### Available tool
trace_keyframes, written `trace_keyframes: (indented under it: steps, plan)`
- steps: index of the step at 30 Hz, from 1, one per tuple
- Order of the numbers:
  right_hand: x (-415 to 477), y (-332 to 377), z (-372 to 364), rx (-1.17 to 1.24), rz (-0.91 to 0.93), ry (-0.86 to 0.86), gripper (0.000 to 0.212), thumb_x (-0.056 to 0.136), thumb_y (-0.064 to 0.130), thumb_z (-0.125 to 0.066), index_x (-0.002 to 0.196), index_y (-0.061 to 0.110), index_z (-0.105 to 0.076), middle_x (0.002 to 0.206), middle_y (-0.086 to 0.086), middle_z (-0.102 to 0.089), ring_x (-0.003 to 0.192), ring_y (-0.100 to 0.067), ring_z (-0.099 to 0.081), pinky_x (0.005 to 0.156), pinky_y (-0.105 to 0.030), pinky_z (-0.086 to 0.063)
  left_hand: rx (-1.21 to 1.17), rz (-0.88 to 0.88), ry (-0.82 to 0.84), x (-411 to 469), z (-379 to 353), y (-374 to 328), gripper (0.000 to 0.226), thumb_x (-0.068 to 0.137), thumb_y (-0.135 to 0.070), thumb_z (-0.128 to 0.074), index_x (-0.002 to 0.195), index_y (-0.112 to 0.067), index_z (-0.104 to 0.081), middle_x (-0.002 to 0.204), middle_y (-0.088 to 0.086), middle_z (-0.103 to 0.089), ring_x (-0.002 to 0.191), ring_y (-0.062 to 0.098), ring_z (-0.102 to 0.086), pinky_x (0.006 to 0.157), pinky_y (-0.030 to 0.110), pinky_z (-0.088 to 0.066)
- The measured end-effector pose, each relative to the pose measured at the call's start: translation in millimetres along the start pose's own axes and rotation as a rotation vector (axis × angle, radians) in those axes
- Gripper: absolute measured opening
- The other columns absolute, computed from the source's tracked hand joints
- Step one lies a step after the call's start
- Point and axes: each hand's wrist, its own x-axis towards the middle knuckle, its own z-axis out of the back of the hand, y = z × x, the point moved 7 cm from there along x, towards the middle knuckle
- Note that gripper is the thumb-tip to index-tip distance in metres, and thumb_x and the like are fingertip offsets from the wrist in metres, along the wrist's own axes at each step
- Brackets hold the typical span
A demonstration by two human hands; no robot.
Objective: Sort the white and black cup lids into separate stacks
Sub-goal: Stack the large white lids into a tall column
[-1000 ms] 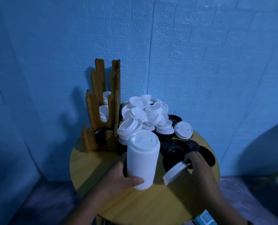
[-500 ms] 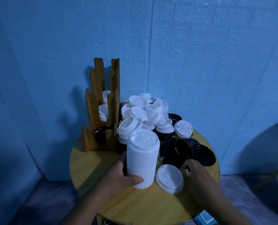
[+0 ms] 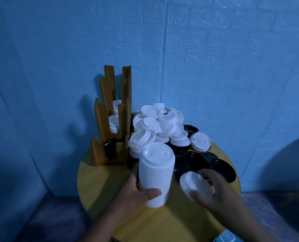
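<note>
A tall stack of white lids stands on the round yellow table. My left hand grips the stack near its base, thumb across the front. My right hand holds a single white lid tilted just right of the stack, thumb on its lower rim. A loose heap of white lids lies behind. Black lids lie to the right of the stack, and a lone white lid rests behind them.
A wooden lid rack stands at the table's back left, with white lids in its upper slots and a black lid in the lowest. Blue brick-pattern wall is close behind. The table edge curves near on both sides.
The single white lid lay flat on the table half a second ago; my right hand has now picked it up and tilted it. My left hand still holds the stack.
</note>
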Motion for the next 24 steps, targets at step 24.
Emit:
trace_keyframes:
  steps: [24]
  plan:
    - [65.8, 110.7, 0.4, 0.164, 0.473, 0.452, 0.046, 0.087, 0.032, -0.076, 0.13, 0.041, -0.06, 0.137, 0.015, -0.049, 0.134, -0.001, -0.041, 0.115, -0.034, -0.036, -0.077, -0.19, 0.2, 36.7, -25.2, -50.5, 0.065, 0.074, -0.017, -0.079, 0.134, -0.033, -0.058, 0.127, -0.005, -0.07, 0.122, 0.017, -0.064, 0.093, 0.03, -0.054]
